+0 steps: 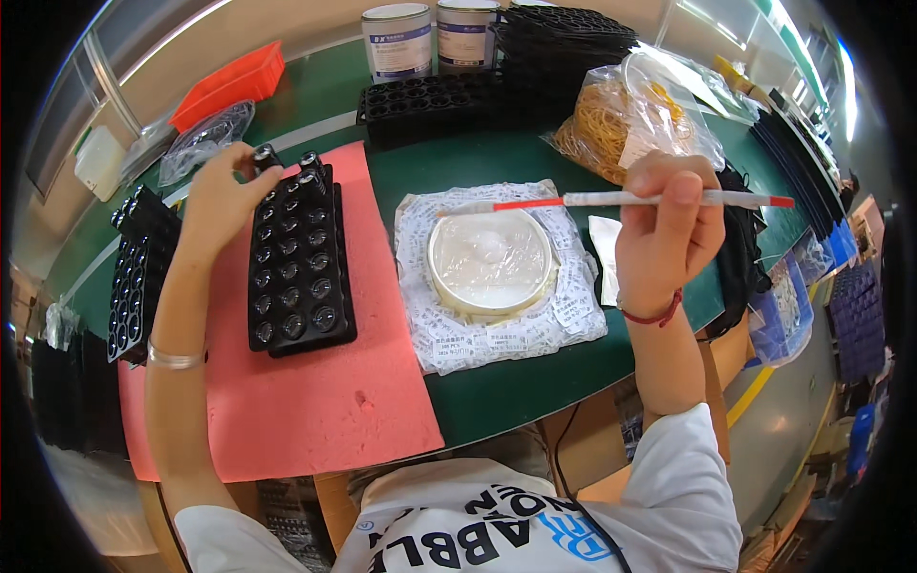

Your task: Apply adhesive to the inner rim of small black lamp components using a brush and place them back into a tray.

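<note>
Pink mat: a foam sheet lay on the green counter, carrying the work.
Black tray: a moulded tray sat on the pink sheet, its pockets filled with small dark round parts.
Left hand: the left hand hovered at the tray's far corner, its grip closed on a small black cylindrical part pinched between fingertips and thumb, just above the top row.
Right hand: the right hand was raised over the counter, its grip closed around a thin white stick with red ends, held level like a pen or swab.
White dish: a round, shallow container with a clear film or pale contents rested on a pile of small white sachets, between the two hands.
Second tray: another black tray lay just left of the pink sheet.
Background: two tins, stacked black trays, a bag of rubber bands and an orange bin stood at the far edge.
Risk, part: the pinch looked light, so the part could slip and roll among the filled pockets.
Risk, stick: its long reach might catch the dish rim and tip it off the uneven sachets.
</note>
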Available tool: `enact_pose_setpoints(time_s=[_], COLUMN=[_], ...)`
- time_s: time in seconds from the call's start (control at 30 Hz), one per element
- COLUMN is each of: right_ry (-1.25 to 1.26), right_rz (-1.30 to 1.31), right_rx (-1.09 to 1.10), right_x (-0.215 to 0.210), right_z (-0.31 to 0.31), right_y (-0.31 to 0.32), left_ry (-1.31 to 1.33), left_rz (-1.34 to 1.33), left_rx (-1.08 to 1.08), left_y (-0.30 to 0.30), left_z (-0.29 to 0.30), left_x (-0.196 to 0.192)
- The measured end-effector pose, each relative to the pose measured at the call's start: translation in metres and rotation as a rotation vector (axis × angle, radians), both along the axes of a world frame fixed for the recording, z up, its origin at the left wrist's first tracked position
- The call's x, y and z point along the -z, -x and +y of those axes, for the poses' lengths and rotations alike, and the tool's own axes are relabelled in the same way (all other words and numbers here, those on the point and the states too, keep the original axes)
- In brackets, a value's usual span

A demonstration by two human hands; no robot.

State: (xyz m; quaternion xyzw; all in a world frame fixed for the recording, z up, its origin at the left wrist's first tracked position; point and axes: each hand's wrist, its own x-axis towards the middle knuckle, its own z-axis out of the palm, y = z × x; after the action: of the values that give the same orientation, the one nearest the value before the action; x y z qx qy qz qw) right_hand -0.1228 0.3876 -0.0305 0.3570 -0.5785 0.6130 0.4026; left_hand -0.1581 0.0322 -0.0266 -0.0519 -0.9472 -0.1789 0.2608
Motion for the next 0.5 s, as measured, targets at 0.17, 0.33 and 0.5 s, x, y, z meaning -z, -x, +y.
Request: enact_pose_setpoints(time_s=[0.17, 0.33, 0.5], right_ry=[-0.055, -0.124, -0.165], right_rz=[0.074, 0.107, -0.025], right_rx=[-0.052, -0.089, -0.100], right_x=[0.002, 0.005, 0.004], right_z=[0.004, -0.001, -0.005], right_y=[0.001, 0.004, 0.008], left_ry=[-0.146, -0.359, -0.443], left_rz=[0.063, -0.096, -0.125], left_rx=[0.032, 0.304, 0.561], left_y=[-0.059, -0.102, -0.121], left_z=[0.046, 0.062, 0.062], left_x=[-0.021, 0.010, 0.041])
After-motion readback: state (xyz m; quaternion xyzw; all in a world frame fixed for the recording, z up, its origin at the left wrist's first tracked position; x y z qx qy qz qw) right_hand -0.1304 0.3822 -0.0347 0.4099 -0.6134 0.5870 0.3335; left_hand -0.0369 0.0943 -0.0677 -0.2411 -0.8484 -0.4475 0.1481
